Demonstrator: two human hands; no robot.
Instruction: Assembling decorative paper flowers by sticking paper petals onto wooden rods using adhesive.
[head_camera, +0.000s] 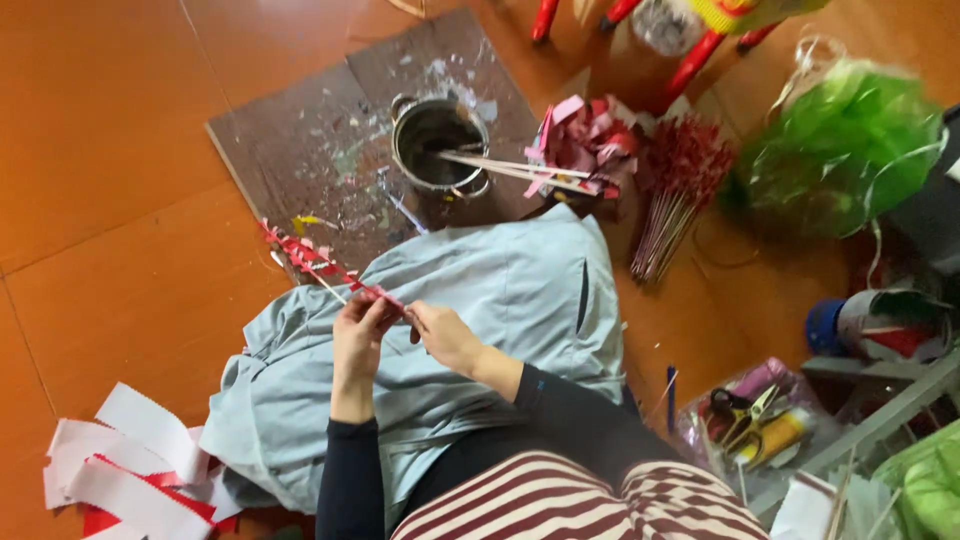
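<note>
Your left hand (358, 335) pinches the near end of a thin stick wrapped in red-and-white fringed paper (325, 265), which slants up-left over the pale blue cloth (500, 300) on your lap. Your right hand (442, 335) closes its fingertips on the same end, just beside. Beyond, a metal pot (440, 145) stands on a stained board (300, 150).

- Pot (438, 143) on the board (300, 150), sticks (500, 166) laid across its rim.
- Right of the pot: paper scraps (590, 135), then bundled stems (675, 190).
- Nearer than the pot: cloth (500, 300) over the lap.
- Far right of the pot: scissors (740, 412).
</note>
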